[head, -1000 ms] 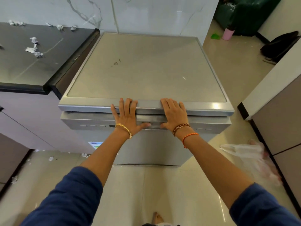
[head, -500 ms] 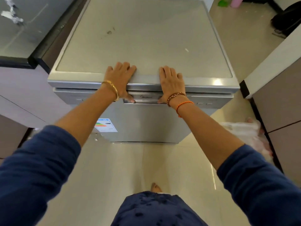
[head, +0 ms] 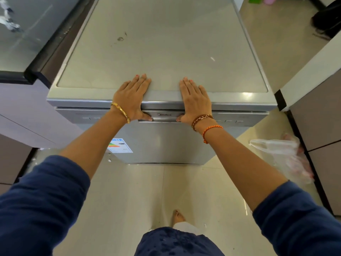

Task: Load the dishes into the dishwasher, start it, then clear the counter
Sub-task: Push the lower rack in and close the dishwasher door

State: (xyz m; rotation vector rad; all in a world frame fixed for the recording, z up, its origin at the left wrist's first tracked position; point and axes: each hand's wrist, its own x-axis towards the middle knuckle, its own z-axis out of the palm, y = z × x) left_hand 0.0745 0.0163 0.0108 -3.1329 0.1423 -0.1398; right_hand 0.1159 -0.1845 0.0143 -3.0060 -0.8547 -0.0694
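Observation:
A silver freestanding dishwasher (head: 166, 43) stands in front of me, its door (head: 166, 143) closed. My left hand (head: 132, 97) and my right hand (head: 195, 98) lie flat over the front edge of its top, fingers stretched out. Both thumbs hang down onto the door handle recess (head: 164, 115) beside the brand name. Neither hand holds anything. No dishes are in view.
A dark counter (head: 22, 34) with paper scraps (head: 9, 23) adjoins the dishwasher on the left. A clear plastic bag (head: 282, 154) lies on the tiled floor at the right, against a cabinet (head: 317, 117). A black bag (head: 328, 21) sits at the far right.
My view has come closer and tipped down, showing my legs and a foot. Both hands stay on the dishwasher's front edge, with the fingers reaching slightly further onto the top.

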